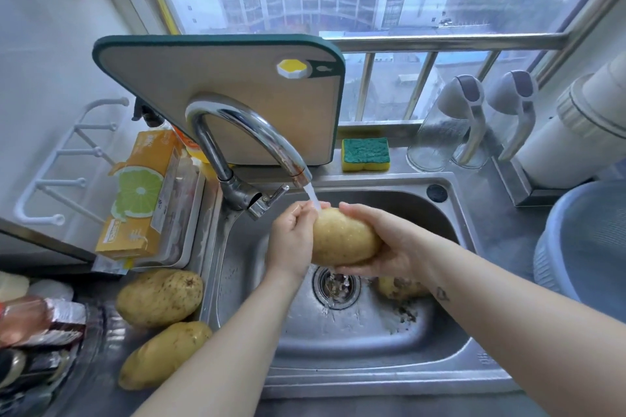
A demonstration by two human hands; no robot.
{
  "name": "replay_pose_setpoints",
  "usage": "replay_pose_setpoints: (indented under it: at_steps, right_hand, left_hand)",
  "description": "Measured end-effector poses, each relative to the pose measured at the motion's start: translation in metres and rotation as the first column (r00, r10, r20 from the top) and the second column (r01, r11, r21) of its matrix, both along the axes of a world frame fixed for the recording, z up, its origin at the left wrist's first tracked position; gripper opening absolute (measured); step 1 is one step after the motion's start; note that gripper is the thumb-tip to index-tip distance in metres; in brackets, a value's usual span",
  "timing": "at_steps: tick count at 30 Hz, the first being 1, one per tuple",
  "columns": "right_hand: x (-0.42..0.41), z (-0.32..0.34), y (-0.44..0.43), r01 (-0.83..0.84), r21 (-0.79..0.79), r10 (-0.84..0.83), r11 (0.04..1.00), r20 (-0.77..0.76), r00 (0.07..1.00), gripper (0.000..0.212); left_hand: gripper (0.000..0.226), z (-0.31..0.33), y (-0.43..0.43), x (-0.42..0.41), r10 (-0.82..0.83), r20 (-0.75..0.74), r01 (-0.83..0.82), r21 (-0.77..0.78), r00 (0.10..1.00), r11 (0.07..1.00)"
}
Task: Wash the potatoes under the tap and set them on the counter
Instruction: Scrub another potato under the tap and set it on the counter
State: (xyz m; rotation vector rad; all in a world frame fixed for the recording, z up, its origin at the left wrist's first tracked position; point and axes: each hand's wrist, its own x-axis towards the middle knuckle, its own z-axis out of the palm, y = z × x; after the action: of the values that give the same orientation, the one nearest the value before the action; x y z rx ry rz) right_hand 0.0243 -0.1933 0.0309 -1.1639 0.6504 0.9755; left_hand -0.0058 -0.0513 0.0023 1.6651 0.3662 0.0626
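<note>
No word or number can be read clearly. Pale characters are printed near the top of the orange box with the lime-slice picture, but they are too blurred to be made out. A white label with small print is carried by the lower orange box; it is illegible too. A small fish sign is shown on the dark green corner of the cutting board. Faint stamped marks are seen on the sink rim, unreadable.

Tap arches over the sink; two potatoes crowd the left counter
</note>
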Motion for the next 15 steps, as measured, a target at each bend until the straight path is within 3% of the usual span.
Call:
replay_pose_setpoints:
  at_steps: [4,7,10,13,15]
  right_hand:
    - [-0.012,-0.006,-0.003,0.059,-0.112,-0.022,0.992,0.309,0.951,0.032]
    - [-0.019,-0.010,-0.007,0.114,-0.332,0.114,0.937,0.596,0.795,0.035]
    - [-0.026,-0.016,-0.012,0.154,-0.525,0.382,0.837,0.762,0.523,0.045]
    - [-0.025,-0.016,-0.017,0.101,-0.552,0.537,0.828,0.832,0.142,0.057]
    - [-0.021,-0.016,-0.018,0.010,-0.611,0.611,0.791,0.791,-0.021,0.062]
  left_hand:
    - [0.033,-0.003,-0.015,0.005,0.144,-0.140,-0.168,-0.181,0.980,0.969]
    - [0.023,0.002,-0.023,0.013,0.096,-0.409,-0.313,-0.506,0.907,0.804]
    - [0.019,0.006,-0.021,0.017,-0.072,-0.584,-0.384,-0.616,0.809,0.688]
    - [0.037,0.006,-0.009,0.012,-0.234,-0.644,-0.344,-0.639,0.729,0.688]
    - [0.043,0.005,0.000,0.007,-0.299,-0.636,-0.290,-0.653,0.711,0.700]
